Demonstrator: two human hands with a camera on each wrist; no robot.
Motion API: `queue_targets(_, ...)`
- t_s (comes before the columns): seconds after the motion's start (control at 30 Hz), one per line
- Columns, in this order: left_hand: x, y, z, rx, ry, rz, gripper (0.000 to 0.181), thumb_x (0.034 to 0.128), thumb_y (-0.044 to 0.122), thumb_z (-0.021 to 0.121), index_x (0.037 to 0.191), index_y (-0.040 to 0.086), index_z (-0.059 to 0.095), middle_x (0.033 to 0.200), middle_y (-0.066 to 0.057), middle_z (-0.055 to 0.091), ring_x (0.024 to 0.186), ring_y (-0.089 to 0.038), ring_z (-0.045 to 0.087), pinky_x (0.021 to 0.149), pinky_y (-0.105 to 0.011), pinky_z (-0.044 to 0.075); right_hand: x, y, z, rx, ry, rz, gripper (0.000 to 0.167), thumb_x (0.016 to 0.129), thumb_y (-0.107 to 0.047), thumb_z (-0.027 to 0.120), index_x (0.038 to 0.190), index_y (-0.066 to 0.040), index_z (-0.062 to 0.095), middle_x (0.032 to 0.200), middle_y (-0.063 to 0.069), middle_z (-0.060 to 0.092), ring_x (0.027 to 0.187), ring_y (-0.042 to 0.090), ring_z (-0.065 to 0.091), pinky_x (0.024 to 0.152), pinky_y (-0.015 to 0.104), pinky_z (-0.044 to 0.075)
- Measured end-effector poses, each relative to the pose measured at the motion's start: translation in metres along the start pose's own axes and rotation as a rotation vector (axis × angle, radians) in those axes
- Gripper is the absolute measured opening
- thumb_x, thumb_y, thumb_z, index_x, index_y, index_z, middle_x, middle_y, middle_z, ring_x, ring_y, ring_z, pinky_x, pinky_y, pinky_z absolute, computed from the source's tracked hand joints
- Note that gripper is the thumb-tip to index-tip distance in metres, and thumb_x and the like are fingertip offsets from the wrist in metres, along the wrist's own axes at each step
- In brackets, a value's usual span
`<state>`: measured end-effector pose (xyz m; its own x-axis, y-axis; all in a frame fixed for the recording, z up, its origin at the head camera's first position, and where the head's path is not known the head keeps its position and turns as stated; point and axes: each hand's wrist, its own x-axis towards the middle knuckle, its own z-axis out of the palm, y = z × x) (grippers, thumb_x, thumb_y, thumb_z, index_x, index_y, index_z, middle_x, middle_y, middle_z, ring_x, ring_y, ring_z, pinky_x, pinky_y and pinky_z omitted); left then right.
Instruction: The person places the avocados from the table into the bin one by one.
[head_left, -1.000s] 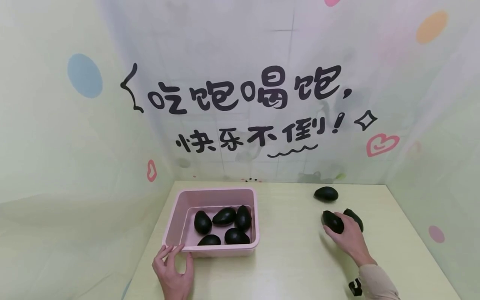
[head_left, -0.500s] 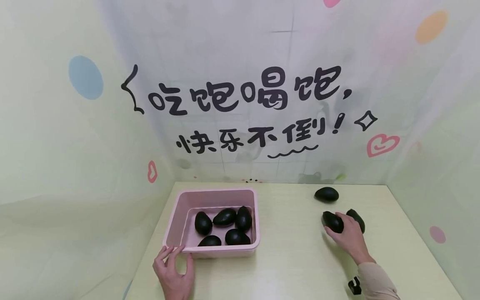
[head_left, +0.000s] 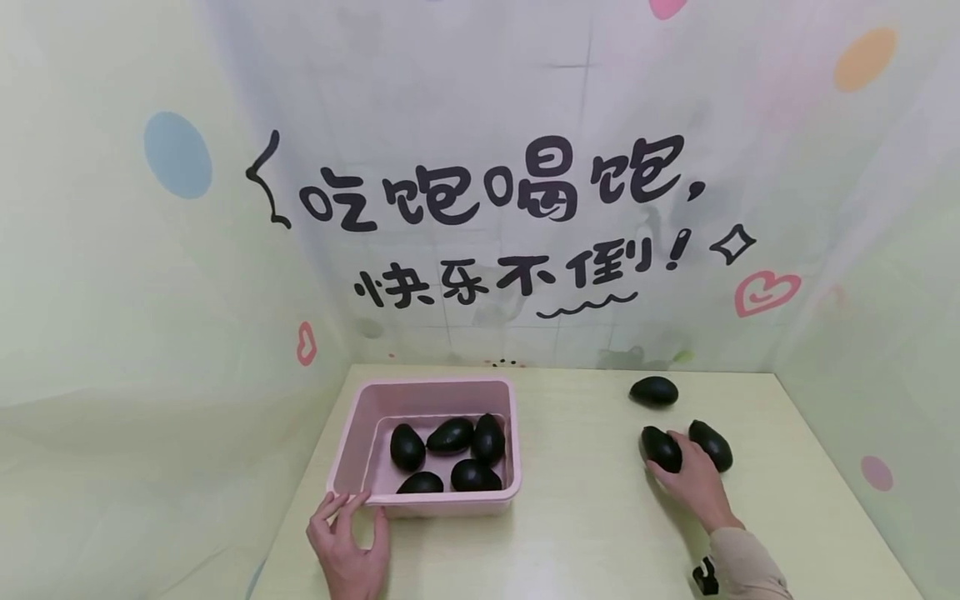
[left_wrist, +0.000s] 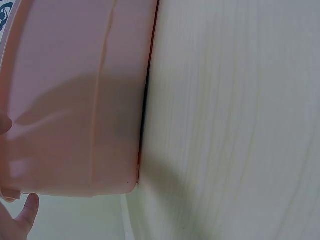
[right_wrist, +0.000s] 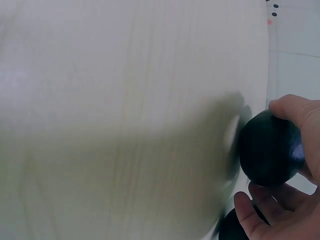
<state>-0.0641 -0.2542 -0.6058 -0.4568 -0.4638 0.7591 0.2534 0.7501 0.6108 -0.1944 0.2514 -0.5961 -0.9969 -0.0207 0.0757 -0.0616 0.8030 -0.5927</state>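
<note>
Several dark green avocados (head_left: 449,435) lie inside a pink plastic box (head_left: 438,506) at the left of the table. My left hand (head_left: 351,540) holds the box's near left corner, with fingertips on the rim and the thumb against the front wall. In the left wrist view, a fingertip (left_wrist: 31,206) shows by the box corner. On the right side of the table, my right hand (head_left: 693,482) grips an avocado (head_left: 660,448) between thumb and fingers. Just right of that hand lies another avocado (head_left: 711,446), and one more avocado (head_left: 654,392) rests farther back.
A small black object (head_left: 705,576) shows beside the right sleeve (head_left: 744,560). The pale wooden table (head_left: 577,500) ends at a printed backdrop (head_left: 480,275) behind and on both sides.
My right hand has shifted slightly left and nearer with the gripped avocado, apart from the avocado beside it, which now shows more fully. The left hand stays on the box.
</note>
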Motion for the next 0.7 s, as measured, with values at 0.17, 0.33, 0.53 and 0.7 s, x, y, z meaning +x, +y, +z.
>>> queue_targets(0.17,-0.0008,-0.0006,0.0002,0.0,0.001,0.0,0.034,0.0702,-0.003,0.078,0.104,-0.001,0.076,0.117,-0.033,0.053,0.143,-0.001,0.033,0.107,-0.007,0.032,-0.0016,-0.0005,0.0001,0.007,0.002,-0.004,0.075,0.095,-0.032,0.077,0.152,0.007,0.046,0.146,0.041,0.053,0.135,0.06,0.05,0.111,0.072,0.044)
queue_targets(0.33,-0.0001,-0.0009,-0.0001,-0.001,0.003,0.006,0.034,0.0701,-0.002,0.078,0.104,-0.001,0.077,0.116,-0.033,0.053,0.143,-0.001,0.034,0.107,-0.007,0.032,-0.0025,-0.0015,-0.0006,0.003,0.01,-0.004,0.074,0.095,-0.032,0.077,0.151,0.007,0.048,0.145,0.04,0.054,0.134,0.06,0.05,0.11,0.072,0.045)
queue_targets(0.53,-0.0014,-0.0001,-0.0001,0.002,-0.002,-0.004,0.035,0.0692,-0.004,0.079,0.104,-0.001,0.076,0.117,-0.032,0.053,0.143,-0.001,0.033,0.106,-0.006,0.031,-0.0032,0.0001,-0.0034,0.0,0.017,-0.001,0.076,0.094,-0.033,0.079,0.15,0.007,0.048,0.149,0.038,0.053,0.137,0.06,0.049,0.112,0.072,0.044)
queue_targets(0.7,-0.0014,0.001,-0.0006,0.011,-0.007,-0.015,0.035,0.0698,-0.004,0.079,0.104,-0.001,0.076,0.118,-0.032,0.053,0.143,-0.002,0.034,0.107,-0.006,0.031,-0.0023,-0.0013,-0.0075,-0.008,0.011,-0.001,0.078,0.094,-0.036,0.078,0.152,0.006,0.047,0.152,0.038,0.049,0.138,0.06,0.048,0.111,0.072,0.044)
